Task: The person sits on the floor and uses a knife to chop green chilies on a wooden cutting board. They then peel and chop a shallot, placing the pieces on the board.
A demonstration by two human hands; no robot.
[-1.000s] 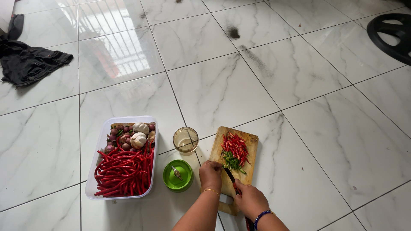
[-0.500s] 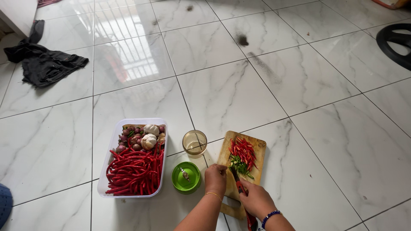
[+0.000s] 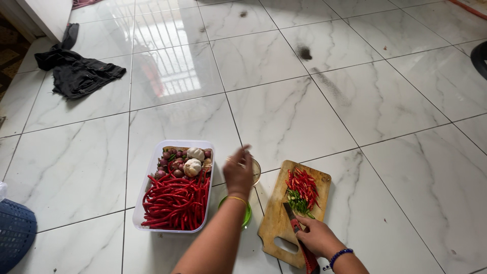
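Note:
My left hand [image 3: 238, 171] is raised above the floor, over a small glass bowl [image 3: 255, 171] and a green lid [image 3: 247, 215], fingers loosely together and nothing visibly in them. My right hand [image 3: 317, 237] grips a red-handled knife [image 3: 299, 231] lying on a wooden cutting board [image 3: 276, 220]. A pile of small red and green chilies [image 3: 302, 189] sits on the board's far half. A white plastic container [image 3: 152, 172] to the left holds long red chilies [image 3: 175, 203], garlic bulbs [image 3: 194, 161] and shallots [image 3: 171, 163].
Everything sits on a white marble-tile floor [image 3: 284, 111]. A dark cloth [image 3: 76, 73] lies at the far left. A blue basket [image 3: 15, 233] is at the left edge, and a black round object [image 3: 481, 58] at the right edge.
My left hand lifted off the cutting board and swung left toward the glass bowl and container. The right hand stays on the knife. The view shifted left.

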